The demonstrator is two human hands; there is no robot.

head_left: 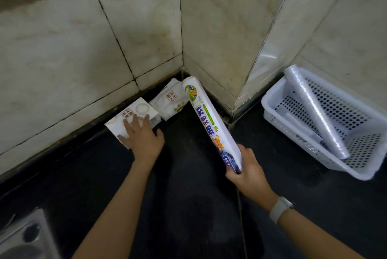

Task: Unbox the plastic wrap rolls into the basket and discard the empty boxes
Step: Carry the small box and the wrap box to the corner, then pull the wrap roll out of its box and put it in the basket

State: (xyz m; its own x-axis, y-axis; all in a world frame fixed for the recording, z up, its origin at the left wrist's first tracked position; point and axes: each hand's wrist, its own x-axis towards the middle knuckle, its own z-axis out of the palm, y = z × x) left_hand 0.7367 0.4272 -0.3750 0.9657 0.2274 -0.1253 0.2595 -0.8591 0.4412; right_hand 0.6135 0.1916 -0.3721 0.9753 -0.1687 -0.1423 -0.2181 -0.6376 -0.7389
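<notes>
Right now the right hand (248,169) is wrapped tight around the near end of a long printed box (211,124), fingers curled under and thumb over, and the box slants away from the grip so that its far end reaches into the corner where the tiled walls (146,18) meet. Whether a roll is inside that box I cannot tell; the held end is buried in the fist and the far end shows no opening. The left hand (140,136) lies flat and spread on a small white carton (132,121) on the dark counter (188,206), pressing or steadying rather than gripping, nothing closed in its fingers. Just beyond that carton sits a soft white packet (167,101), against the wall (neither looks like plastic wrap packaging, so I take them as bystanders). Off to the right, well apart from both hands, the white basket (278,120) rests tilted against the wall, and two bare rolls already lie in it: one long roll (316,116) slanting across, and a shorter roll (303,126) tucked beside and partly under it. So, as I judge it, two rolls are unboxed and delivered, and at least this one box is left to empty or throw away. No bin for the empties is in view. A metal sink (23,237) shows at the lower left corner.
</notes>
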